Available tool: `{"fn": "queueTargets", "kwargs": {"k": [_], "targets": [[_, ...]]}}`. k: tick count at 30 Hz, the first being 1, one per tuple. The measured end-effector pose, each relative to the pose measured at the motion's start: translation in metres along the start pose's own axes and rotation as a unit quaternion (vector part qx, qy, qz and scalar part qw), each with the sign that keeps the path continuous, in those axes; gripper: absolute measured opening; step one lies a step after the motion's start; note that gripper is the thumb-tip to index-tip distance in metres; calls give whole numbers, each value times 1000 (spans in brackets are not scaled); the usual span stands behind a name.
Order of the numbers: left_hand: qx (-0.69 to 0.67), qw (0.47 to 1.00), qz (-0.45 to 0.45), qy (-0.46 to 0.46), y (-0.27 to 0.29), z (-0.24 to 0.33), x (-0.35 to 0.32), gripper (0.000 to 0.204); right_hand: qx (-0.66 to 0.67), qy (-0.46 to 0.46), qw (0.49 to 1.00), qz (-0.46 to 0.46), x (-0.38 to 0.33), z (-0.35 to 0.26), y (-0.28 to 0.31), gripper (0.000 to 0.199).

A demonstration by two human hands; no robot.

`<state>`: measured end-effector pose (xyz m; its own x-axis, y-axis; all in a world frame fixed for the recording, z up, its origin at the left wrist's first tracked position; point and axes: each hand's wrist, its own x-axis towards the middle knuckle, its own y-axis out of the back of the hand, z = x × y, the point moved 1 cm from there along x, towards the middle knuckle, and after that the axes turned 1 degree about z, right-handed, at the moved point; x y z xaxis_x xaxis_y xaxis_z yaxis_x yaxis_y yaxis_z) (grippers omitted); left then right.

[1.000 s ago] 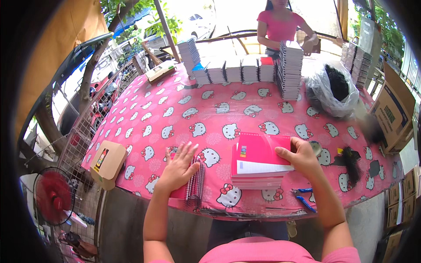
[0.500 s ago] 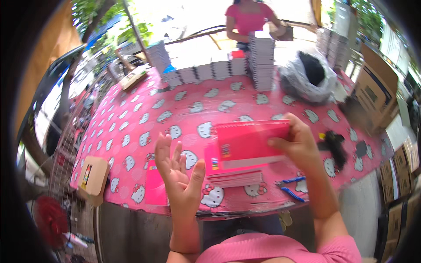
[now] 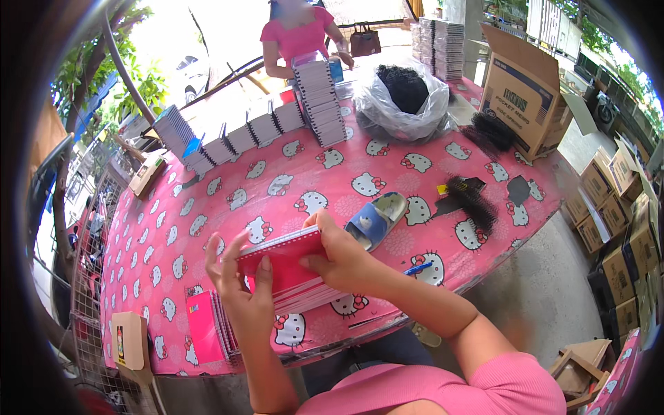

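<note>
A pad of punched sheets with a red cover (image 3: 290, 261) is held up between my two hands, tilted, with a row of small holes along its upper edge. My right hand (image 3: 340, 257) grips its right end, thumb across the cover. Around the left end is my left hand (image 3: 243, 294), thumb in front and fingers behind. Just below lies a stack of unbound pads (image 3: 304, 299), partly hidden by the held one. Left of it are bright pink spiral notebooks (image 3: 206, 324). A blue slipper (image 3: 373, 223) rests beyond my right hand; pliers with a blue handle (image 3: 418, 268) lie right of my forearm.
Black plastic coils (image 3: 472, 207) lie at right. Farther back are a clear bag of black coils (image 3: 415, 104), an open carton (image 3: 519, 97), and stacks of notebooks (image 3: 319, 104). A co-worker in pink (image 3: 301, 38) stands across the table. More cartons (image 3: 615, 270) stand right.
My left hand, open and apart before, has closed on the pad's left end. The pad has tilted, showing its punched edge. The view has swung right, bringing the slipper into sight.
</note>
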<state>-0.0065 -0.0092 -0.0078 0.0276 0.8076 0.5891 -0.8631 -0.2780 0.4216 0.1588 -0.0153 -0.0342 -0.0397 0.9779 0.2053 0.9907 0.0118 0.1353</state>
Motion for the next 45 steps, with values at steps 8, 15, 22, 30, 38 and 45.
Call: {"fn": "queueTargets", "kwargs": {"k": [8, 15, 22, 30, 38, 45], "targets": [[61, 993, -51, -84, -10, 18, 15, 21, -353, 192, 904, 144, -10, 34, 82, 45], [-23, 998, -49, -35, -16, 24, 22, 17, -632, -68, 724, 268, -82, 165, 266, 27], [-25, 997, -42, -56, -17, 18, 21, 18, -574, -84, 765, 282, -43, 124, 252, 23], [26, 994, -38, -98, -11, 20, 20, 16, -202, 241, 945, 93, -13, -27, 65, 34], [2, 994, -32, -109, -12, 21, 16, 17, -249, 248, 929, 117, -7, -45, 60, 20], [-3, 995, -24, -100, -12, 23, 16, 18, -219, 244, 945, 19, 1, -47, 60, 17]]}}
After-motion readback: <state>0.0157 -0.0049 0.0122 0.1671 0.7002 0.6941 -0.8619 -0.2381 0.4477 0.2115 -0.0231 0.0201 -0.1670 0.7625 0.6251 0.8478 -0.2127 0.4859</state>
